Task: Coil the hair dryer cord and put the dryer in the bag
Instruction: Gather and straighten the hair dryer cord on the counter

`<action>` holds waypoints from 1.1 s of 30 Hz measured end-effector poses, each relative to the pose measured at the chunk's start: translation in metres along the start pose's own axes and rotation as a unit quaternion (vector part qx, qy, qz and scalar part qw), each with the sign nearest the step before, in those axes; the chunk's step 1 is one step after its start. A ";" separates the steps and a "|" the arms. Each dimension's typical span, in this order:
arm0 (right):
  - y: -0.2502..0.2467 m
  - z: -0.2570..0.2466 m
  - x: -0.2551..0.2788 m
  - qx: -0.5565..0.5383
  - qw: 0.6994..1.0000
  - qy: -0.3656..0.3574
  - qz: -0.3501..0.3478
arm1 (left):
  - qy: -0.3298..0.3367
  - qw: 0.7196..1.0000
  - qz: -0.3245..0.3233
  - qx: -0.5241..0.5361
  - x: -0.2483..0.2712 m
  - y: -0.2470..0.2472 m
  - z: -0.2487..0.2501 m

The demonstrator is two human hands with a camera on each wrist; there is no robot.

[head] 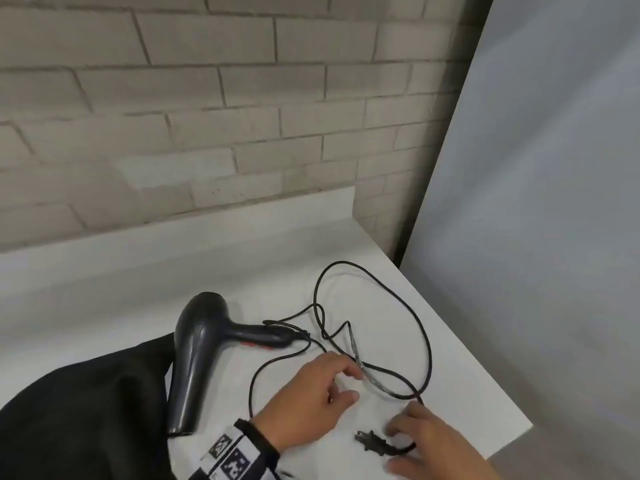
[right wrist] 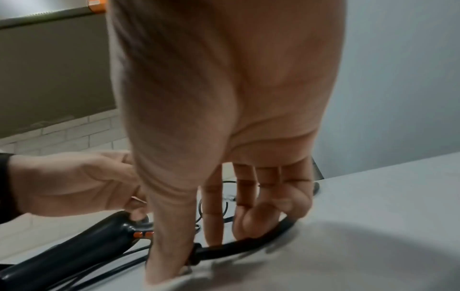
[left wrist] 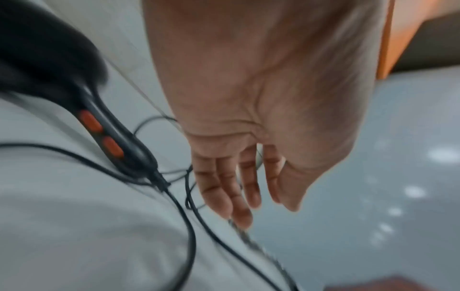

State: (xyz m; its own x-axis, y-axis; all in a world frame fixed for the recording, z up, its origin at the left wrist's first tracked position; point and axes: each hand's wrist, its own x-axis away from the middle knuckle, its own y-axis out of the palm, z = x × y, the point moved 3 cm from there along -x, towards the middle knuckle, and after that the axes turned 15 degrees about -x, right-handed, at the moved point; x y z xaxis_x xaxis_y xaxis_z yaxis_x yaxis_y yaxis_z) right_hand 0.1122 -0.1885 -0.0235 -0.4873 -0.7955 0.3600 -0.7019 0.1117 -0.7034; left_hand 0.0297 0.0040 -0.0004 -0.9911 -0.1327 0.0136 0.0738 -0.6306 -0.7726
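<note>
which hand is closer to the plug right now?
Right. The right hand is at the plug, fingers curled onto the cord just behind it. The left hand is farther up the counter, reaching at a middle stretch of cord.

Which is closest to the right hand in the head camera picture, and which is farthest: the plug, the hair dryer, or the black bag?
From the right hand:
1. The plug, lying on the counter right beside the fingers.
2. The hair dryer, across the counter to the left, past the left hand.
3. The black bag, farthest left, beyond the dryer.
</note>
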 end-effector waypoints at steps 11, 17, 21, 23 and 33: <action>-0.065 -0.002 0.045 -0.205 0.964 -0.077 0.153 | 0.033 0.989 -0.033 -0.140 -0.033 0.028 0.009; -0.095 -0.013 0.021 -0.304 0.888 -0.079 0.337 | 0.053 0.991 0.005 -0.122 -0.018 0.014 0.025; -0.096 -0.023 0.001 -0.320 0.881 -0.065 0.342 | 0.059 0.984 -0.004 -0.170 -0.007 0.015 0.029; -0.098 -0.027 -0.003 -0.344 0.883 -0.056 0.313 | 0.058 0.980 -0.012 -0.191 -0.002 0.018 0.027; -0.081 -0.034 0.007 -0.358 0.906 -0.056 0.221 | 0.016 0.987 0.155 -0.033 0.007 -0.003 0.027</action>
State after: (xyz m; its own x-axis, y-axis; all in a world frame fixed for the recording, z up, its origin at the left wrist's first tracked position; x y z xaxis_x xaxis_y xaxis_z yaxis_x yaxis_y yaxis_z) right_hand 0.1482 -0.1833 0.0566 -0.7754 -0.6296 0.0484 -0.6274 0.7594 -0.1721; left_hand 0.0257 -0.0158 0.0197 -0.9253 -0.2866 -0.2482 0.3670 -0.5121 -0.7766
